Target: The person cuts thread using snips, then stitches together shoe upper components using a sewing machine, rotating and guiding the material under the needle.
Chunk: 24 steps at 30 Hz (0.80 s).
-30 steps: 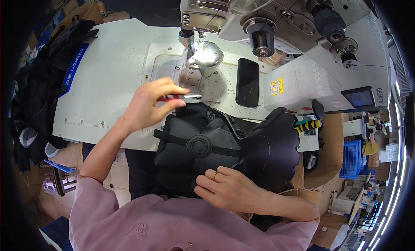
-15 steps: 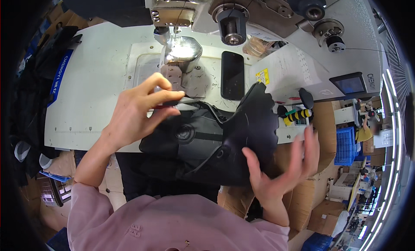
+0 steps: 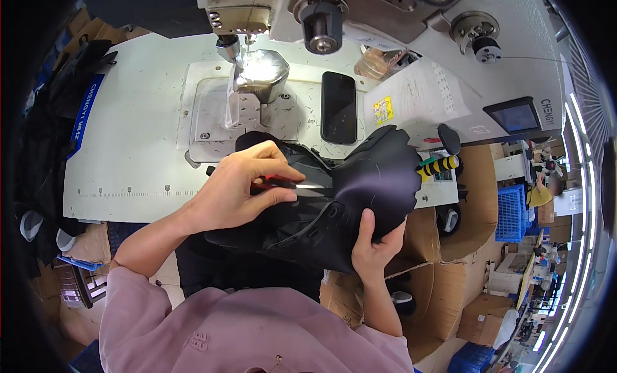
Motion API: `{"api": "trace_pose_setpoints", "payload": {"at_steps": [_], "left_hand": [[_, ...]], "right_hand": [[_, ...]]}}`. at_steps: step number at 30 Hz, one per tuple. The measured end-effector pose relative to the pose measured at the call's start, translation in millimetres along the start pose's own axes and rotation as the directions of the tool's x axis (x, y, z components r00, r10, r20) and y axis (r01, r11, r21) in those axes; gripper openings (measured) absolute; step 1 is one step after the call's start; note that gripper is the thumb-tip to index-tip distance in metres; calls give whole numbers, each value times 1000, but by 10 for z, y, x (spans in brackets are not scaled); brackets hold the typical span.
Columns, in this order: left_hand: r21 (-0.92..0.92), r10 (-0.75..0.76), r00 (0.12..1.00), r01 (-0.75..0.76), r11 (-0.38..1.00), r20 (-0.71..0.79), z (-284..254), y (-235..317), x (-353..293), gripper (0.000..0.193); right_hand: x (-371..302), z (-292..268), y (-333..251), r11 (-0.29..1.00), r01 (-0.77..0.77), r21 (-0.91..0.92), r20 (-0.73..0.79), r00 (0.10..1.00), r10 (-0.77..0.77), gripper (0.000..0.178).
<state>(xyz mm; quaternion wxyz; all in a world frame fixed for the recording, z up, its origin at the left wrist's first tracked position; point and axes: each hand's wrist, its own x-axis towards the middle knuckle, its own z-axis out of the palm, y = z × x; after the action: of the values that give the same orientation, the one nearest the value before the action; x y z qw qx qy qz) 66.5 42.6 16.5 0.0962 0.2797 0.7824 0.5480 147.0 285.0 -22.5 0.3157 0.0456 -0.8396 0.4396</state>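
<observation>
My left hand is closed around thread snips with a dark and red handle, and their pale blades point right over a black sewn piece. That piece has a smooth flared part with a scalloped edge on the right and folded, seamed panels on the left. My right hand pinches its lower right edge, thumb on top and the other fingers partly hidden beneath. The piece lies across the table's front edge and hangs partly over my lap.
A lit sewing machine stands beyond my hands. A black phone lies on the white table. A yellow-and-black striped handle is at the table's right. Open cardboard boxes stand to the lower right.
My right hand was open beside the piece and now grips its edge. My left hand has moved right and toward me with the snips, their blades now over the middle of the piece.
</observation>
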Motion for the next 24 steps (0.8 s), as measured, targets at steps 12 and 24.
{"api": "trace_pose_setpoints", "payload": {"at_steps": [12, 24], "left_hand": [[461, 374, 925, -358, 812, 59, 68, 70, -8, 32], [85, -90, 986, 103, 991, -140, -3, 120, -241, 26]], "right_hand": [[-6, -15, -20, 998, 59, -6, 32, 998, -59, 45], [-352, -52, 119, 978, 180, -109, 41, 983, -177, 56]]}}
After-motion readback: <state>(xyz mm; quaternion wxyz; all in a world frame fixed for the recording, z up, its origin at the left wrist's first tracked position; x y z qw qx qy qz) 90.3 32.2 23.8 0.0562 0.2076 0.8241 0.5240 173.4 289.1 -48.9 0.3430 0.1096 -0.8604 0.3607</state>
